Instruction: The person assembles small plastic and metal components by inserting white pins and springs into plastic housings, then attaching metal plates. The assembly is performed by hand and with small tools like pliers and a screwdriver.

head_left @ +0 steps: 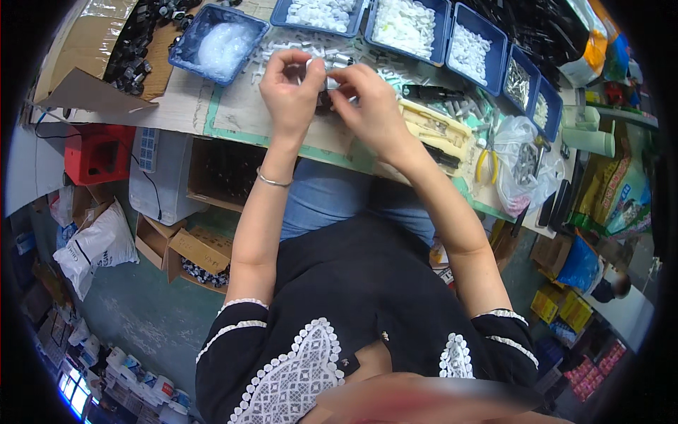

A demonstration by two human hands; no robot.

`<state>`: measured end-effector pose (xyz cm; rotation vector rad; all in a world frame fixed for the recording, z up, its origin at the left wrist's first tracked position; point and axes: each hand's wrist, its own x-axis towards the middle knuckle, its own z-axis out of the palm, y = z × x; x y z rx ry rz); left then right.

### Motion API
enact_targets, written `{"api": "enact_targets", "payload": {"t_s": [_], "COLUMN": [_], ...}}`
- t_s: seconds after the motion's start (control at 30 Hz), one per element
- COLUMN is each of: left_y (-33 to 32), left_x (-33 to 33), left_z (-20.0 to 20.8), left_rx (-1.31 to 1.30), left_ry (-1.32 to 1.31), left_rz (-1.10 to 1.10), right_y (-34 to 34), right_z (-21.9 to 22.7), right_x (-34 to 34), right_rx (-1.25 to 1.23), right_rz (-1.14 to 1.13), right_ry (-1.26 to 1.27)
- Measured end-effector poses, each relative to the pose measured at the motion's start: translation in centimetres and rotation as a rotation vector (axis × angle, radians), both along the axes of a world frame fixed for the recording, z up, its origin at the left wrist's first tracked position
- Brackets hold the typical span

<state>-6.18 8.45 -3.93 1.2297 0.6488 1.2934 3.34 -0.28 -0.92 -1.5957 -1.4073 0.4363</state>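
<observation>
Both hands meet over the workbench (236,116). My left hand (293,88) pinches a small white and dark part (330,83) between thumb and forefinger. My right hand (371,102) closes its thumb and fingers on the same part from the other side. Fingers cover much of it, so its exact kind is hidden. Loose small white and grey pieces (275,48) lie scattered behind the hands. Right of my right hand rests a cream-coloured holder (434,127), with black slender pieces (441,154) along its near side.
Blue bins (402,53) of white pieces line the back. Another blue bin (219,74) holds clear plastic. Yellow-handled pliers (487,166) lie beside a clear plastic bag (521,159) at right. An open cardboard box (95,95) with black parts stands at left. Below is a red box (97,157).
</observation>
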Motion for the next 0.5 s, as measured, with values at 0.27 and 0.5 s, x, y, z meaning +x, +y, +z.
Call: {"api": "enact_targets", "payload": {"t_s": [0.27, 0.5], "left_y": [-1.3, -1.2], "left_x": [2.5, 2.1], "left_z": [1.0, 1.2], "left_rx": [-0.028, 0.097], "left_ry": [-0.047, 0.009], "left_rz": [-0.292, -0.343], "right_y": [-0.2, -1.9], "right_z": [1.0, 0.4], "right_x": [1.9, 3.5], "right_rx": [-0.038, -0.033], "right_rz": [-0.085, -0.158], "right_ry": [0.421, 0.663]}}
